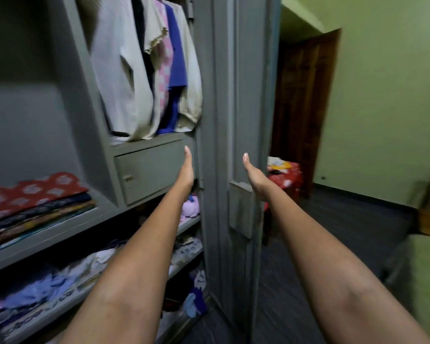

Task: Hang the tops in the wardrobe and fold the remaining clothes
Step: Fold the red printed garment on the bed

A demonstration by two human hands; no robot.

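Tops point(147, 70) hang on the wardrobe's point(85, 135) upper rail. Left hand point(186, 170) and right hand point(255, 178) flat, released, empty. Judged: swing the door point(236, 95) shut evenly, keeping hems clear.

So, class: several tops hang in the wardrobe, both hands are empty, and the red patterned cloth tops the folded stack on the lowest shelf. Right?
Not quite. The red patterned cloth tops the folded stack on the upper left shelf, as the head view shows. The tops hang, and the left hand and right hand are empty.

- The person's left hand point(186, 170) and right hand point(255, 175) are showing bare, no rings.
- Both forearms are appearing sleeveless, wearing no watch or bracelet.
- Fingernails are looking pale, glossy.
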